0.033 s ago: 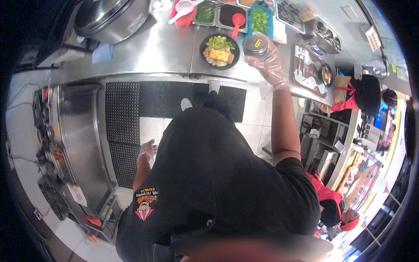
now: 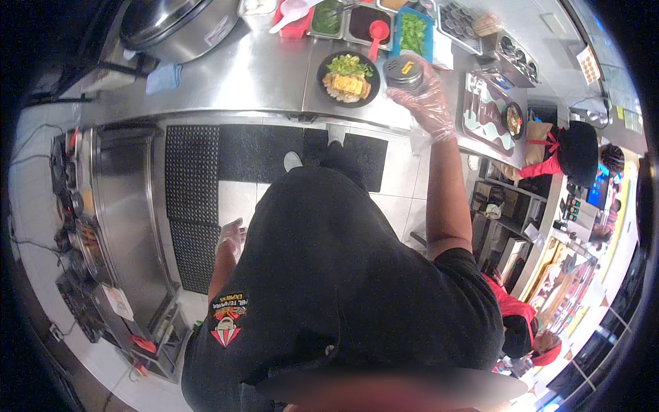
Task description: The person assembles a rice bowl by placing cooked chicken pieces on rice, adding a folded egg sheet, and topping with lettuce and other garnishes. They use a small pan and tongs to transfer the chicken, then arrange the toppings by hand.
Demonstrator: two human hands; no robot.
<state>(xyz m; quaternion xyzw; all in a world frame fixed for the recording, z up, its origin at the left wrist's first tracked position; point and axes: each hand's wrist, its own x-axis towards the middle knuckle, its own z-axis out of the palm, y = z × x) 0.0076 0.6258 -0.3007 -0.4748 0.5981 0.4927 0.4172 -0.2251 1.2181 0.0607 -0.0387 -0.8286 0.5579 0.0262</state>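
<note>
My right hand (image 2: 431,103), in a clear plastic glove, curls round a shaker (image 2: 403,74) with a grey perforated lid and a yellow mark on top. Just left of it, a black bowl (image 2: 348,79) near the counter's front edge holds rice, a yellow block-shaped topping and shredded greens. My left hand (image 2: 233,235), also gloved, hangs low at my side with its fingers loosely stretched and nothing in it.
Behind the bowl stand trays of greens (image 2: 413,33) and dark sauce (image 2: 369,22), with a red ladle (image 2: 377,33). A patterned serving tray (image 2: 473,117) lies to the right. A large cooker (image 2: 185,31) and blue cloth (image 2: 163,78) sit left. Two people are at right.
The view has shifted very slightly. My right hand stays at the shaker and my left hand stays at my side.
</note>
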